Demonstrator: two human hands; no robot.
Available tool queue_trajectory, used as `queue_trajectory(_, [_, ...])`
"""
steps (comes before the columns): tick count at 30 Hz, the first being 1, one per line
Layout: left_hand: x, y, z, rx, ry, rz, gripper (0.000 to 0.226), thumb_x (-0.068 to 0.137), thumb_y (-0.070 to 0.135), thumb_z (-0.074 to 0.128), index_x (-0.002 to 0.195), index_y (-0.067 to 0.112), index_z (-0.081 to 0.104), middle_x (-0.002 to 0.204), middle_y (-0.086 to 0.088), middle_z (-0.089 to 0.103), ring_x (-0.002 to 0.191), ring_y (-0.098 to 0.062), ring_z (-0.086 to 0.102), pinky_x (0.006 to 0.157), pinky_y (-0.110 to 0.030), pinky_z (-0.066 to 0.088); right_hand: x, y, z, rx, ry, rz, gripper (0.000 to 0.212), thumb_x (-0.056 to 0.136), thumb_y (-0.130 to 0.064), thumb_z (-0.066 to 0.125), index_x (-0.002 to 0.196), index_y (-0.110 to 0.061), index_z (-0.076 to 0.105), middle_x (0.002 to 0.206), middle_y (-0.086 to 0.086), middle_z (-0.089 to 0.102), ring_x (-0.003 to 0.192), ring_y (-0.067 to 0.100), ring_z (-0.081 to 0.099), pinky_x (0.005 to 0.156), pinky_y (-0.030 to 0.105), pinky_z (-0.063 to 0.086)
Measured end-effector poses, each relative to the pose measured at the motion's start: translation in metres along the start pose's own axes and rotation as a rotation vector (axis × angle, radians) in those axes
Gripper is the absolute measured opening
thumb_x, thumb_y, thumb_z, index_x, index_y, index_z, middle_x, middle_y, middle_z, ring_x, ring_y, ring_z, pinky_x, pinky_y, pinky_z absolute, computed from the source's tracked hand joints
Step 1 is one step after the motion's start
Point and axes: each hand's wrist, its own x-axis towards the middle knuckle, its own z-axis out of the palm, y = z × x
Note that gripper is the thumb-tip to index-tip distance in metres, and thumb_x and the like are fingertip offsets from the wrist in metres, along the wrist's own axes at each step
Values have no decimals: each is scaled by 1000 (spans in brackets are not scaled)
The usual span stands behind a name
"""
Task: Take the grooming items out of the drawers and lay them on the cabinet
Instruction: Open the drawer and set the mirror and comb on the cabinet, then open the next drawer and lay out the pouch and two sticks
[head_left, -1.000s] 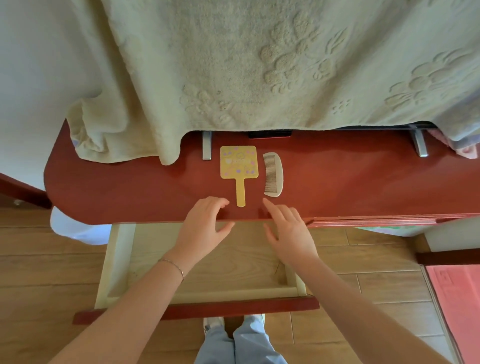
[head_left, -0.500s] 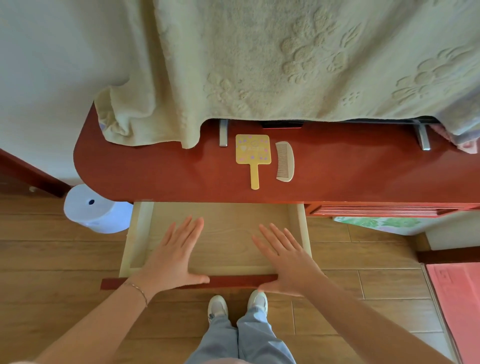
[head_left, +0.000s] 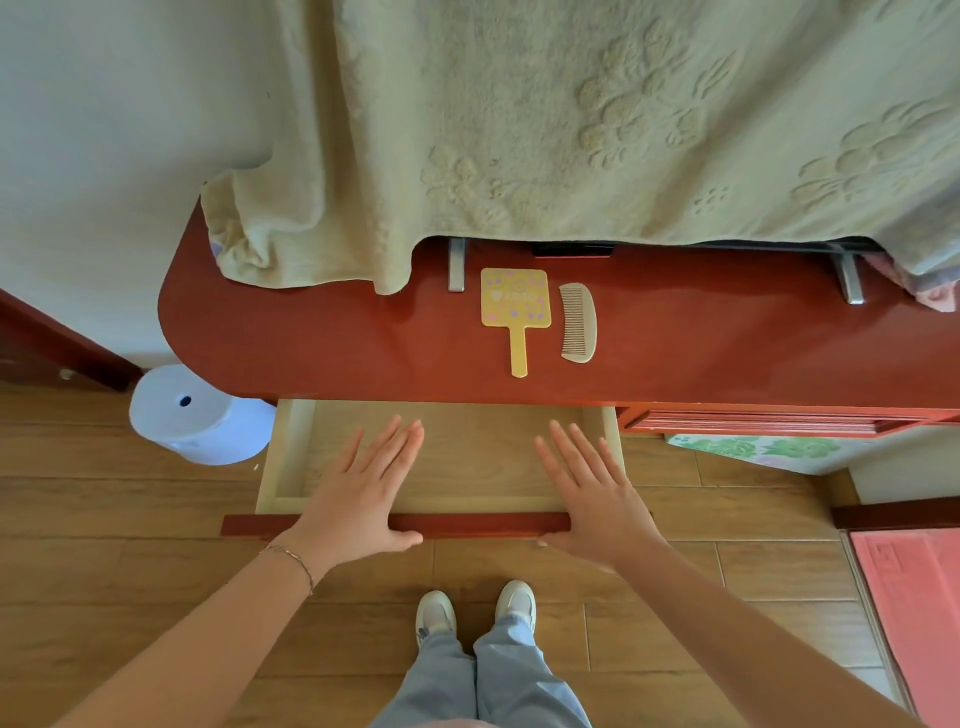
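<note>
Two grooming items lie side by side on the red cabinet (head_left: 311, 343) top: a yellow hand mirror (head_left: 515, 306) with its handle pointing toward the front edge, and just to its right a pale comb (head_left: 578, 323), close to the mirror but not touching it. The mirror's back carries small pastel dots and some pale lettering in the middle, too small and blurred to read. Below the cabinet's front edge a light wooden drawer (head_left: 291, 457) stands pulled out, nothing visible inside it. Both hands are flat with fingers straight, holding nothing: the left hand (head_left: 363, 499) and the right hand (head_left: 592, 499) each rest against the drawer's red front panel (head_left: 478, 524), palms on its top edge, fingers reaching over the drawer's inside. A thin bracelet (head_left: 291, 558) circles the left wrist. Behind the mirror and comb, a cream towel (head_left: 571, 130) with raised flower patterns hangs down over the back of the cabinet. A white roll of paper (head_left: 197, 415) sits on the wooden floor at the cabinet's left end. Pink sheets (head_left: 914, 597) lie at the far right; any print on them is unreadable.
</note>
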Motion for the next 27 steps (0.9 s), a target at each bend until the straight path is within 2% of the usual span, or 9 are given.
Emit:
queue_trajectory(2, [7, -4, -4, 27, 28, -33, 125, 60, 71, 61, 147, 7, -1, 157, -4, -3, 143, -18, -9, 113, -44, -1, 9, 2, -5, -22, 33, 43, 121, 62, -66, 68, 147, -22, -6, 157, 5, -4, 144, 22, -6, 114, 46, 4])
queue_trajectory(5, [17, -13, -10, 51, 62, -70, 121, 60, 65, 67, 146, 6, 6, 154, -7, 19, 143, -16, -10, 114, -47, 6, 23, 4, -13, -62, 63, 103, 123, 54, -65, 73, 148, -15, 11, 157, 9, 13, 144, 26, 12, 113, 48, 12])
queue_trajectory(7, [24, -18, -14, 66, 64, -92, 121, 59, 64, 69, 146, 6, 8, 152, -8, 24, 143, -19, 1, 114, -49, 14, 31, 6, -16, -80, 82, 121, 124, 53, -65, 75, 148, -14, 12, 156, 10, 17, 143, 28, 17, 113, 50, 17])
queue_trajectory(9, [31, -23, -16, 83, 66, -103, 120, 59, 63, 70, 146, 6, 8, 152, -8, 26, 142, -22, 8, 112, -51, 18, 39, 9, -19, -98, 105, 123, 122, 60, -63, 73, 148, -16, 4, 157, 9, 8, 144, 27, 8, 115, 49, 10])
queue_trajectory(11, [40, -26, -19, 92, 82, -106, 118, 61, 61, 71, 146, 7, 8, 152, -9, 26, 143, -24, 1, 112, -51, 18, 47, 10, -22, -94, 111, 129, 117, 68, -60, 69, 147, -17, -6, 158, 9, -2, 145, 26, -1, 115, 47, 3])
queue_trajectory(13, [49, -29, -22, 102, 104, -109, 115, 61, 56, 74, 144, 5, 15, 150, -11, 30, 143, -26, 10, 110, -52, 22, 55, 11, -26, -100, 137, 159, 114, 70, -57, 69, 148, -17, -3, 158, 12, 0, 145, 28, 2, 115, 46, 3])
queue_trajectory(16, [62, -32, -25, 105, 141, -132, 107, 60, 47, 77, 142, 2, 25, 147, -12, 36, 138, -27, 27, 108, -53, 26, 67, 15, -32, -100, 186, 204, 112, 66, -52, 75, 148, -12, 11, 156, 17, 13, 143, 31, 13, 113, 45, 8])
queue_trajectory(21, [79, -38, -28, 114, 203, -165, 101, 62, 37, 80, 140, 1, 29, 143, -13, 41, 135, -28, 34, 107, -52, 29, 86, 23, -41, -134, 208, 214, 108, 70, -48, 73, 148, -10, 10, 155, 19, 11, 144, 31, 10, 113, 45, 5])
queue_trajectory(27, [92, -39, -30, 84, 171, -164, 95, 66, 28, 79, 140, 0, 26, 143, -16, 41, 135, -31, 34, 107, -49, 32, 96, 21, -43, -106, 194, 228, 98, 78, -36, 69, 148, -9, 5, 156, 16, 8, 144, 29, 7, 113, 44, 0])
